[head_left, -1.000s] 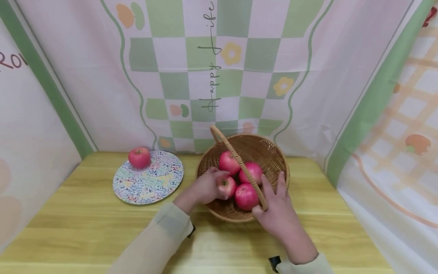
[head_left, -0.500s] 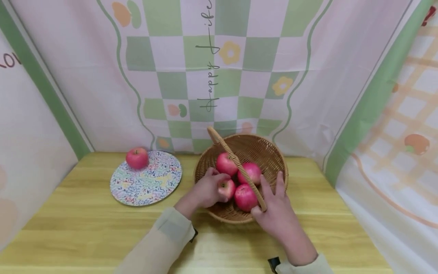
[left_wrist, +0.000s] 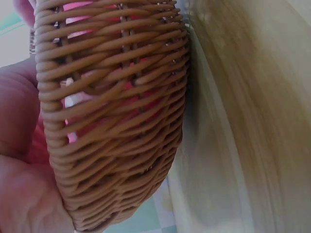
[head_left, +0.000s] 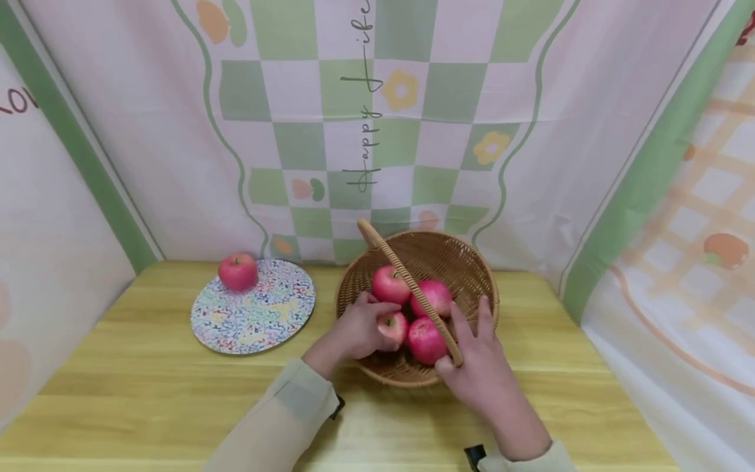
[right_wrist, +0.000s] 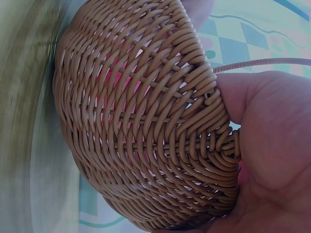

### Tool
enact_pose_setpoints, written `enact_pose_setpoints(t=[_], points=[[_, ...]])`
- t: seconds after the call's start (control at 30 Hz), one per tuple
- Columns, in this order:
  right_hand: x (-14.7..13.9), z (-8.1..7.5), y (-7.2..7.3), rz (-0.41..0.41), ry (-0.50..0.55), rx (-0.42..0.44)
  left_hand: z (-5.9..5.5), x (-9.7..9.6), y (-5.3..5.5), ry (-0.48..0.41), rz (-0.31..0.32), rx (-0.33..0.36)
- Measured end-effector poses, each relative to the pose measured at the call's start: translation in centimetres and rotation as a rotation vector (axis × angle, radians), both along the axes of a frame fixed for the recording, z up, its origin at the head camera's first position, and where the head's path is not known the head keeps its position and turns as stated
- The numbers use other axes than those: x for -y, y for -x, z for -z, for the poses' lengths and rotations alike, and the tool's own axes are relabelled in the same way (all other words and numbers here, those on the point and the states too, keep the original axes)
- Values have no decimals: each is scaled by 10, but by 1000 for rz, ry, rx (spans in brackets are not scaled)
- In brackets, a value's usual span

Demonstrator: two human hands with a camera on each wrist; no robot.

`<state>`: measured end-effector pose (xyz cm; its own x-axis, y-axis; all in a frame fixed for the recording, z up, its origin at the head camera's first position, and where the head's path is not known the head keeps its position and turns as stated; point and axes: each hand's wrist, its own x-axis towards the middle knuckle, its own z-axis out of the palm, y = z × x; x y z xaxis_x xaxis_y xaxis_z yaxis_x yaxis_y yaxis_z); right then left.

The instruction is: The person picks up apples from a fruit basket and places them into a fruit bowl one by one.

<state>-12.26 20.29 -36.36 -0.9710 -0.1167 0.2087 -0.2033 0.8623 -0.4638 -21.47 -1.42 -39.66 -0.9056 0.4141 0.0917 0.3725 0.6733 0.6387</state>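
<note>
in the head view, the left grip [head_left: 356,331] reaches over the left rim of a wicker basket [head_left: 466,262] and pinches an apple [head_left: 396,328] inside it, fingers bent around the fruit's left side. a second apple [head_left: 386,286] sits just beyond that grip, a third apple [head_left: 438,297] farther off to its right, and a fourth apple [head_left: 423,341] directly right of the held one. the right grip [head_left: 483,370] is at the basket's near right rim, by the lower end of the slanting handle [head_left: 396,263], two of its fingers straight and spread. well left of the left grip, a patterned round plate [head_left: 283,321] on the wooden counter [head_left: 147,400] carries a fifth apple [head_left: 238,272]. in the left wrist view, the left grip lies against the rim, its fingertips hidden behind the woven wall, so its pinch cannot be told from there; pink shows through the gaps. in the right wrist view, the right grip touches the rim where the handle rises, with more pink behind the weave beside it.
</note>
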Motion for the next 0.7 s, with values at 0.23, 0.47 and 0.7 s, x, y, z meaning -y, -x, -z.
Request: enact_pose_setpoints(t=[0.23,0.47,0.7], points=[[-1,1,0,-7,-2,-13,-1,2,-1,-56,10,30],[-1,1,0,-6,-8,-16,0,3,0,-94,21,80],[-2,2,-1,-12,-45,-21,3,3,-1,-106,22,54]])
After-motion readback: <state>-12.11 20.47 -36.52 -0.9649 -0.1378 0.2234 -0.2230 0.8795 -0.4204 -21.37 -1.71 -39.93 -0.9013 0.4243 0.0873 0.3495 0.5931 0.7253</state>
